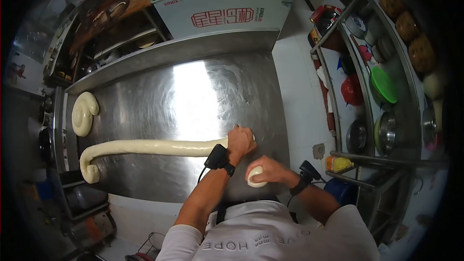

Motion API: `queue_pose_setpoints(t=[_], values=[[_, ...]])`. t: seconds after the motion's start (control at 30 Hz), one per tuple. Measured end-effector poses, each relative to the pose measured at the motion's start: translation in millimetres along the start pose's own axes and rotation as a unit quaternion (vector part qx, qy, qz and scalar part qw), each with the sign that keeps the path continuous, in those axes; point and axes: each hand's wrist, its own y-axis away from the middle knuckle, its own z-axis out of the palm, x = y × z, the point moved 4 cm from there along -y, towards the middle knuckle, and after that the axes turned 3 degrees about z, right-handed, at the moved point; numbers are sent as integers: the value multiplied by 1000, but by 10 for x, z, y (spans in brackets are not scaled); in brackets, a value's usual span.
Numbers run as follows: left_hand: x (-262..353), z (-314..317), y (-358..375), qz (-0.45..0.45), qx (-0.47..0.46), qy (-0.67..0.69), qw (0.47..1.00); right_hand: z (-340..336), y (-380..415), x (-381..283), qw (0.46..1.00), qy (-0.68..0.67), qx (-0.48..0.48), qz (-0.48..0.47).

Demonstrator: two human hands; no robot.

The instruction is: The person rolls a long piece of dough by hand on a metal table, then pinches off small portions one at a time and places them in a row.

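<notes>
A long, thick rope of pale dough [154,147] lies across the steel table, its far left end curled over. My left hand [241,141] is closed around the rope's right end, and a bit of dough shows past the fingers. Just below and to the right, my right hand [270,169] grips a small separate lump of dough [256,178] near the table's front edge. At the table's left side rests a coiled roll of dough [85,114], apart from both hands. Each wrist wears a black strap with a small device.
The steel table [232,92] has a raised back edge. Behind it stands a white chest freezer [222,12] with red print. On the right, a metal rack holds a green basin [383,85], bowls and jars. Stove equipment and shelves are at the left.
</notes>
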Motion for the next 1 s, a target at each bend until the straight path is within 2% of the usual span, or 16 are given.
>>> queue_pose_setpoints(t=[0.03, 0.1, 0.13, 0.17, 0.2, 0.23, 0.3, 0.33, 0.43, 0.53, 0.73, 0.8, 0.87, 0.9, 0.97, 1.0], values=[[17, -41, 30, -1, 5, 4, 1000, -101, -38, -39, 997, -39, 65, 13], [89, -97, 200, 23, -58, -5, 998, -558, -233, 56, 967, -158, 194, 41], [95, -113, 293, 25, -53, -8, 998, -905, -392, 94, 959, -75, 273, 30], [126, -154, 382, 62, 9, 23, 998, -1278, -565, 66, 937, 9, 348, 16], [155, -188, 465, 98, 71, 55, 991, -1625, -729, -17, 896, 197, 397, 39], [150, -175, 530, 99, 77, 53, 991, -1931, -920, -54, 849, 305, 431, 11], [124, -214, 636, 121, 141, 64, 981, -2303, -1270, -309, 780, 408, 473, -14], [114, -261, 686, 122, 145, 61, 980, -2416, -1436, -456, 779, 409, 475, -19], [62, -352, 814, 113, 153, 65, 979, -2694, -1804, -609, 731, 498, 456, 92], [-17, -364, 841, 103, 150, 83, 980, -2783, -2076, -209, 713, 532, 430, 153], [-93, -409, 742, 118, 132, 33, 984, -2603, -1737, -436, 754, 504, 359, 218], [-126, -322, 685, 111, 42, 19, 993, -2202, -1258, -526, 733, 438, 520, 15], [-163, -298, 643, 127, 31, -18, 991, -1735, -888, -146, 797, 358, 482, 62], [-186, -270, 624, 140, 19, -54, 989, -1407, -705, -50, 864, 265, 405, 140], [-283, -116, 584, 159, 21, -50, 986, -769, -422, 555, 910, 119, 384, 102], [-311, -85, 594, 172, 30, -43, 984, -591, -378, 654, 909, 112, 386, 108]])
